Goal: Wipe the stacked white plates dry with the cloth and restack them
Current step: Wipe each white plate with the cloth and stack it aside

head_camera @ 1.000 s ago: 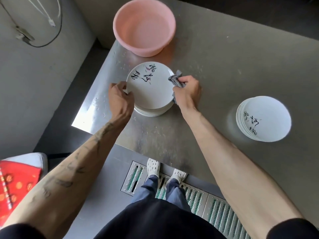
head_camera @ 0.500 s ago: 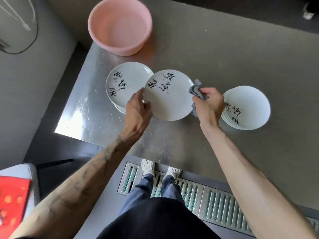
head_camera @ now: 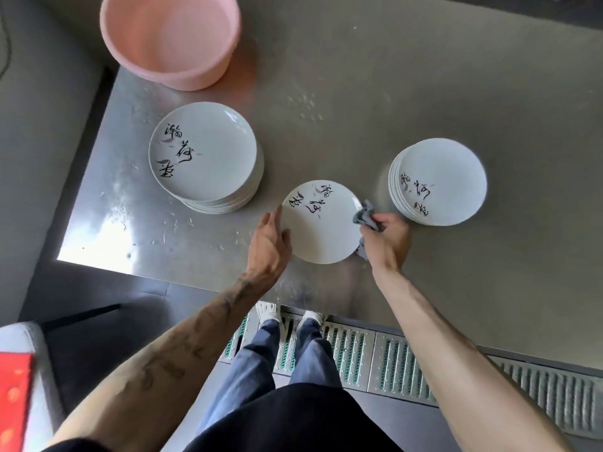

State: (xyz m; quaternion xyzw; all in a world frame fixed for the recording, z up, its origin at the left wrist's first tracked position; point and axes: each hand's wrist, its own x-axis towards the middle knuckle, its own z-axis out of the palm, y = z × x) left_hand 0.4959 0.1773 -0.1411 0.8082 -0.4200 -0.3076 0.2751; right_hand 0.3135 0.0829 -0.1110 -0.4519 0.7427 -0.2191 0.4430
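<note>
One pink basin (head_camera: pixel 169 37) on steel table (head_camera: pixel 424 76), far-left corner; floor grate (head_camera: pixel 408 363) beneath.

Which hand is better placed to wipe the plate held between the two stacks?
Right. The right hand grips the grey cloth against the plate's right rim; the left hand only holds the left rim, with no cloth.

Two stacks of white plates stand on one steel table (head_camera: pixel 424 76): a left stack (head_camera: pixel 208 158) and a right stack (head_camera: pixel 440 181). Each shows several rims at its side, too close together to count surely. One single plate (head_camera: pixel 321 223) is apart from both stacks, so three plate faces with black brush lettering show in all. There is one pink basin (head_camera: pixel 169 40), one grey cloth (head_camera: pixel 363 216), and two bare hands, the left hand (head_camera: pixel 269 243) and the right hand (head_camera: pixel 388 239). Two pale shoes (head_camera: pixel 269 311) show below the table edge, and one red thing (head_camera: pixel 14 396) at the lower left corner
</note>
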